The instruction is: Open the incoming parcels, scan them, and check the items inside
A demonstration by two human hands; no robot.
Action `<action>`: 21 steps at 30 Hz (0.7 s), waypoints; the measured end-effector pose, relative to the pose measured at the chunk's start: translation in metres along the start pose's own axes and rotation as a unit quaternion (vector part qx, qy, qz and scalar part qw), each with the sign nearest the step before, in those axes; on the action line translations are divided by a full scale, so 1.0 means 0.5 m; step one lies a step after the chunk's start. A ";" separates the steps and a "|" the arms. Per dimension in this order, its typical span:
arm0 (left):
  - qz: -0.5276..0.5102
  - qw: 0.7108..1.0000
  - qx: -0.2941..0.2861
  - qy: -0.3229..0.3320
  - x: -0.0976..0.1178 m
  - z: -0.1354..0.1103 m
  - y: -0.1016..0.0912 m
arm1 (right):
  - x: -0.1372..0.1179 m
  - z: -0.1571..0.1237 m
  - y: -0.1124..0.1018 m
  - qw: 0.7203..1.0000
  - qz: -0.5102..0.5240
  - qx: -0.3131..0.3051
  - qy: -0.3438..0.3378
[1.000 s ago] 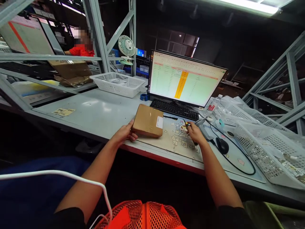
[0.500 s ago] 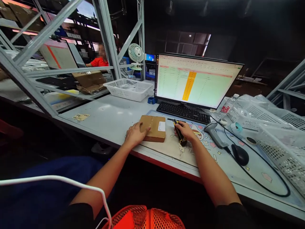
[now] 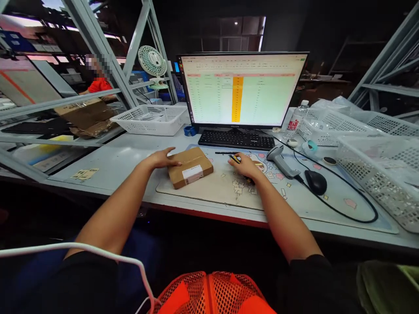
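A small brown cardboard box [image 3: 190, 159] with a white label along its near side sits at an angle on the printed desk mat [image 3: 209, 196]. My left hand [image 3: 159, 159] grips the box at its left end, thumb on the top and fingers at the far side. In my right hand [image 3: 244, 165], a black and yellow utility knife [image 3: 235, 159] is held to the right of the box, apart from it; the hand partly covers it. A thin black pen-like stick [image 3: 225, 153] lies just beyond the knife.
Behind the mat stand a keyboard [image 3: 236, 139] and a monitor [image 3: 245, 89]. To the right are a barcode scanner [image 3: 282, 161], a mouse [image 3: 316, 182], a bottle [image 3: 296, 120] and baskets [image 3: 376, 174]. A white basket [image 3: 149, 120] and a fan [image 3: 152, 61] stand left. Behind the frame sits a person [image 3: 100, 84].
The box has been turned on the mat, so its label now faces the near side. My left hand has shifted to its left end. The knife stays in my right hand; the view has swung right.
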State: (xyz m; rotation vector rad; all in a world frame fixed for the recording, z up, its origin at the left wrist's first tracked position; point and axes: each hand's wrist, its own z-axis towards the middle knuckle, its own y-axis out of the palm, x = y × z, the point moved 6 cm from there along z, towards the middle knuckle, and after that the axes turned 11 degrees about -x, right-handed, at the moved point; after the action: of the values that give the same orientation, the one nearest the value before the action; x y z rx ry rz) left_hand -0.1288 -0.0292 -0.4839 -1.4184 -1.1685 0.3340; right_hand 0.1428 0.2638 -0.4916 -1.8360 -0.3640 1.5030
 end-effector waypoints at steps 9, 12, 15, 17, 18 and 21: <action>0.022 0.990 0.110 0.086 0.060 -0.001 0.075 | -0.029 -0.010 0.050 0.979 -0.202 -0.025 0.001; 0.024 0.983 0.069 0.166 0.099 -0.008 0.100 | -0.036 -0.010 0.062 0.978 -0.206 -0.026 -0.003; -0.012 0.977 0.059 0.204 0.117 -0.011 0.111 | -0.044 -0.011 0.077 0.978 -0.208 -0.031 -0.006; -0.037 0.975 0.062 0.210 0.120 -0.012 0.115 | -0.049 -0.012 0.087 0.977 -0.208 -0.035 -0.010; -0.043 0.975 0.063 0.210 0.120 -0.013 0.116 | -0.052 -0.013 0.092 0.977 -0.208 -0.038 -0.012; -0.048 0.974 0.061 0.212 0.122 -0.016 0.118 | -0.060 -0.019 0.101 0.977 -0.208 -0.041 -0.009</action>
State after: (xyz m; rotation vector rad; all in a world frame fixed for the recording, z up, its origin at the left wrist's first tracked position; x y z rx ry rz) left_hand -0.0687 0.0264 -0.5075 -1.2426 -0.8464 0.0275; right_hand 0.1318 0.2064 -0.5036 -1.6765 -0.7769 1.2286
